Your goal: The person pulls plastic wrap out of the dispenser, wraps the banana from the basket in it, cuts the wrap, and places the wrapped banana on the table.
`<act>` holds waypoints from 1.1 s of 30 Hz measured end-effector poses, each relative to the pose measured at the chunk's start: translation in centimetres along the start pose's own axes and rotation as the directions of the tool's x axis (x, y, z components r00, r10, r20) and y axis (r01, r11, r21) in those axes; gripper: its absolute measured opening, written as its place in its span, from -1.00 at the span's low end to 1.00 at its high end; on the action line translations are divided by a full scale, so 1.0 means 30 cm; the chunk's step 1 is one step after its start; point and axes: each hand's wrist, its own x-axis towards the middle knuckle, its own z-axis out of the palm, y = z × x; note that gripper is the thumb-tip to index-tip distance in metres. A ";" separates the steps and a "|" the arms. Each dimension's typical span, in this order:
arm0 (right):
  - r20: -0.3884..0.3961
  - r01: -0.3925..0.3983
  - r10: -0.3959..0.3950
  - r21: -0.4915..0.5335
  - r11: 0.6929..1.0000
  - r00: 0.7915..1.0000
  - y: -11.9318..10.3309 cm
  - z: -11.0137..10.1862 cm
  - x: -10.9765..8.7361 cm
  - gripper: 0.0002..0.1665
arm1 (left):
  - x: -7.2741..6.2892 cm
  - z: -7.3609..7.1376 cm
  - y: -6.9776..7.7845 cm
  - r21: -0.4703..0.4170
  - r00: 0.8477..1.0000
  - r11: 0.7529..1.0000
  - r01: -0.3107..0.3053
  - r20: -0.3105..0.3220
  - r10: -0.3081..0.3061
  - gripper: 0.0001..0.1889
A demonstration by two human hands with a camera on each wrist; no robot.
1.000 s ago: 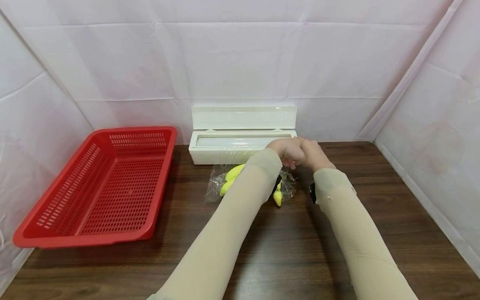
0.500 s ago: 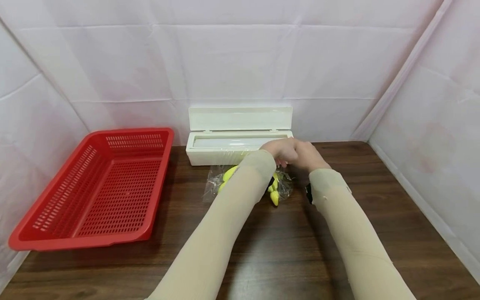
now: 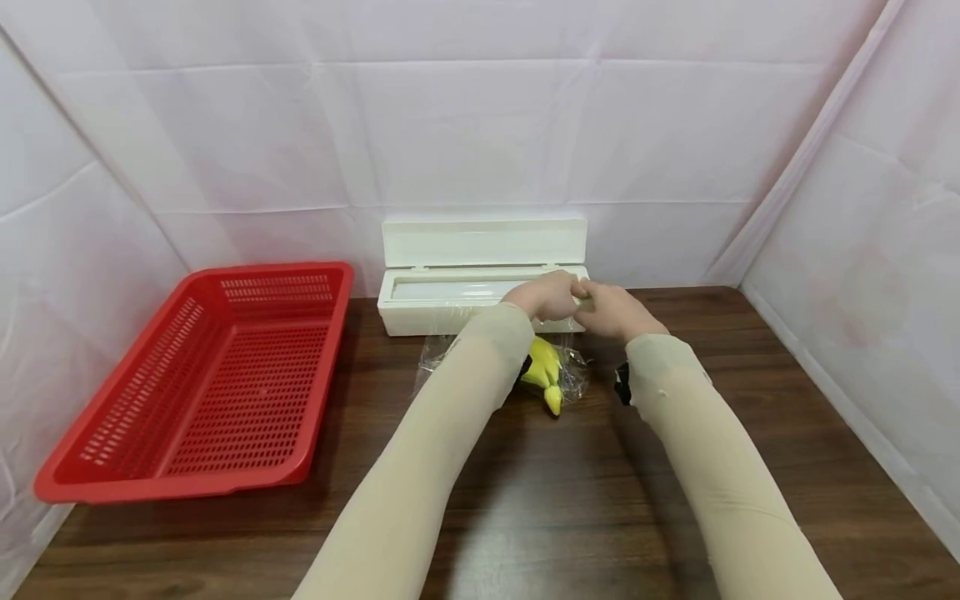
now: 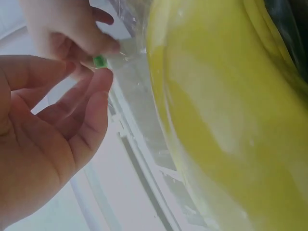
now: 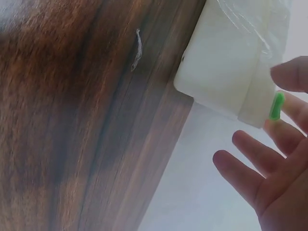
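A white cling film dispenser point(image 3: 420, 317) stands at the back with its lid point(image 3: 483, 242) raised and a roll inside. My left hand point(image 3: 547, 296) is over its right front, fingers loosely bent; in the left wrist view, thumb and fingertips stand apart near a small green slider point(image 4: 99, 61). My right hand point(image 3: 615, 311) is at the right end. In the right wrist view its fingers point(image 5: 252, 156) are spread beside the green slider point(image 5: 276, 106), with the thumb apart from it. Yellow bananas point(image 3: 543, 367), partly hidden by my left arm, lie with clear film point(image 3: 573, 375) about them.
A red perforated basket point(image 3: 322, 375) stands on the left of the dark wooden table point(image 3: 570, 508). White cloth walls point(image 3: 480, 133) enclose the back and sides. A small film scrap point(image 5: 138, 50) lies on the table near the dispenser.
My left hand has shifted slightly left, so the two hands now overlap less. More of the bananas shows beside my left sleeve. The dispenser and basket stay in place.
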 end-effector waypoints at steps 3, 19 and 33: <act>-0.007 0.019 -0.019 -0.003 1.000 1.000 0.002 -0.001 -0.003 -0.26 | -0.007 -0.015 -0.019 0.052 0.999 0.998 -0.020 -0.037 0.022 -0.42; -0.088 0.161 -0.155 0.064 0.985 0.984 -0.003 -0.002 -0.012 -0.41 | -0.116 -0.075 -0.145 0.023 0.974 0.999 -0.023 -0.227 0.028 -0.54; -0.130 0.174 -0.174 -0.016 0.985 0.976 -0.010 0.032 -0.017 -0.47 | -0.132 -0.069 -0.207 0.097 0.975 0.994 0.053 -0.219 -0.031 -0.52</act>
